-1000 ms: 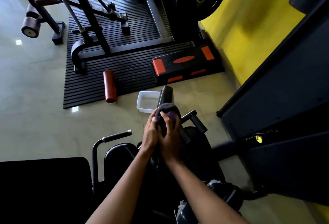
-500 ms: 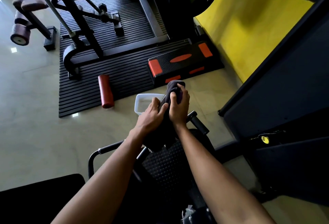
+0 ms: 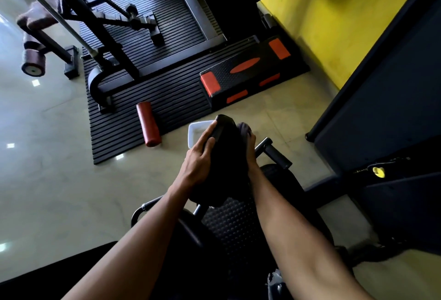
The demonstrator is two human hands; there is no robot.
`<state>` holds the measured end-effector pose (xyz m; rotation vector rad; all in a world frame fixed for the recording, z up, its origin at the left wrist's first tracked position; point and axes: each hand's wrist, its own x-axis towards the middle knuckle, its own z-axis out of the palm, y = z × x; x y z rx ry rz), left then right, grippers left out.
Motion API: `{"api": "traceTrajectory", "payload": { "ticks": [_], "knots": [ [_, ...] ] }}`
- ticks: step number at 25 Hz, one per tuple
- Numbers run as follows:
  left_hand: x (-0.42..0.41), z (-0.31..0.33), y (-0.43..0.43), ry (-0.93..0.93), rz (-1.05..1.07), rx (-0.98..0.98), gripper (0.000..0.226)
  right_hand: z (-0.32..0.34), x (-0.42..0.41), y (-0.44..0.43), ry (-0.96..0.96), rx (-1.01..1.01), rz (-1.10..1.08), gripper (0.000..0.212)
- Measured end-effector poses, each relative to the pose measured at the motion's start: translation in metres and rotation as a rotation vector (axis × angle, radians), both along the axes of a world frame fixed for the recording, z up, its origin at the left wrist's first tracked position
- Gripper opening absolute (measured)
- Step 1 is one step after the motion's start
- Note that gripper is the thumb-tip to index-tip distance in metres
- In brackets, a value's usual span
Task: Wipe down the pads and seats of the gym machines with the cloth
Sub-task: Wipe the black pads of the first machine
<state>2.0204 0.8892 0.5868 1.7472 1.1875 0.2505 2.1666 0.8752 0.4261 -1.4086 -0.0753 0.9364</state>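
Left hand (image 3: 202, 154) climbed pad (image 3: 224, 134) beside cloth (image 3: 244, 129).

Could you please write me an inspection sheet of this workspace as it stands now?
Surface: pale tiled floor; ribbed black mat beyond.
Job's things: upright black pad; dark cloth pressed on its right side.
Clutter: white tray, red roller, step platform.
Grippers: left hand holds the pad; right hand, partly hidden, grips the cloth.
Cables: nothing seen.
Surroundings: yellow wall, dark machine panel.
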Motion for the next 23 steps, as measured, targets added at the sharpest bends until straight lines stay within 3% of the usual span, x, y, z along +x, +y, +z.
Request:
{"api": "traceTrajectory", "payload": {
  "ticks": [1,5,9,14,20,23],
  "knots": [
    [0.0,-0.001,0.0,-0.01,0.007,-0.004,0.042,0.025,-0.005,-0.002,0.046,0.023,-0.038,0.027],
    [0.0,-0.002,-0.005,-0.055,0.072,-0.013,0.043,0.084,-0.037,-0.027,-0.183,0.013,0.217,0.055],
    [0.002,-0.004,-0.008,-0.049,0.15,-0.012,0.043,0.045,-0.045,-0.028,-0.15,-0.077,0.2,0.055],
    [0.004,-0.003,-0.011,-0.068,0.163,-0.013,0.042,-0.007,-0.03,-0.031,0.072,-0.324,0.247,0.062],
    [0.003,-0.007,-0.016,-0.076,0.221,-0.002,0.042,0.084,-0.065,-0.041,-0.071,0.029,0.085,0.041],
    [0.002,-0.008,-0.012,-0.079,0.186,0.016,0.043,0.082,-0.112,-0.075,-0.226,0.099,0.021,0.044]
  ]
}}
